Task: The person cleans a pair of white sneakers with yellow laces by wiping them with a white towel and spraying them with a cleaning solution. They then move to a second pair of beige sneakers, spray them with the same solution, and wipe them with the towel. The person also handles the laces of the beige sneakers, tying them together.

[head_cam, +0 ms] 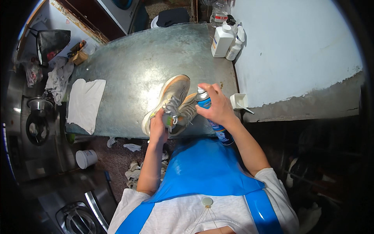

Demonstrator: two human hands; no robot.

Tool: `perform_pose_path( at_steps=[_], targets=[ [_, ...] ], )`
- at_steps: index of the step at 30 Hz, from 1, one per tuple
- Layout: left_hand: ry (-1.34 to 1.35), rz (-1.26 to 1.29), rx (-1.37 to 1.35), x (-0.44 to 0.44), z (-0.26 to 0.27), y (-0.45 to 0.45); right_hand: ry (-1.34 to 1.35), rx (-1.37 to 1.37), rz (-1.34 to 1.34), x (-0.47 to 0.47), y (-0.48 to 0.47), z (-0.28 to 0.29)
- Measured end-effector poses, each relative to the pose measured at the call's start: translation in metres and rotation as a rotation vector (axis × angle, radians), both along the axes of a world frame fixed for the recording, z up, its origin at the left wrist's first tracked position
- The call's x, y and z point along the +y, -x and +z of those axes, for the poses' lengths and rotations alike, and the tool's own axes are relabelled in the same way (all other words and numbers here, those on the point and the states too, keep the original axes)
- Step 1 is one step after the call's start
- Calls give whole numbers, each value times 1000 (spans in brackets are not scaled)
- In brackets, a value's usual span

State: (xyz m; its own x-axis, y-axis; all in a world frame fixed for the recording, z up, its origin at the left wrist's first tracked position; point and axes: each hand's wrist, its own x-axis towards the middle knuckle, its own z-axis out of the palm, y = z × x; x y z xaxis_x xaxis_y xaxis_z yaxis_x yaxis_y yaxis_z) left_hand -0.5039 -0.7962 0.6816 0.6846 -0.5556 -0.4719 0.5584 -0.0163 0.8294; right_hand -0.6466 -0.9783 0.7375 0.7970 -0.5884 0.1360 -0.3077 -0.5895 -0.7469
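My left hand (158,126) grips a worn grey running shoe (175,87) with an orange-edged sole by its heel and collar, above the metal-topped table (128,70). A second, similar shoe (188,109) sits just to its right, partly hidden behind the first. In my right hand (219,103) is a blue aerosol can (217,128) with a white nozzle. My index finger lies on the nozzle, and the can is tilted beside the second shoe. No spray can be made out.
A white cloth (85,105) lies on the table's left side. White bottles (222,41) stand against the wall at the back right. A small white container (239,101) with a handled tool sits at the right edge. Below, a white bucket (86,159) and several shoes (133,172) are on the floor.
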Motion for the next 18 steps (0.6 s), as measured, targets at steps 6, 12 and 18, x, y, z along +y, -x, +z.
perform_pose_path(
  at_steps=[6, 12, 18],
  targets=[
    [86, -16, 153, 0, 10, -7, 4, 47, -1, -2, 7, 0],
    [194, -50, 275, 3, 14, -19, 32, 64, 131, 11, 15, -1],
    [173, -54, 256, -2, 30, -15, 55, -12, 74, 8, 0, 12]
  ],
)
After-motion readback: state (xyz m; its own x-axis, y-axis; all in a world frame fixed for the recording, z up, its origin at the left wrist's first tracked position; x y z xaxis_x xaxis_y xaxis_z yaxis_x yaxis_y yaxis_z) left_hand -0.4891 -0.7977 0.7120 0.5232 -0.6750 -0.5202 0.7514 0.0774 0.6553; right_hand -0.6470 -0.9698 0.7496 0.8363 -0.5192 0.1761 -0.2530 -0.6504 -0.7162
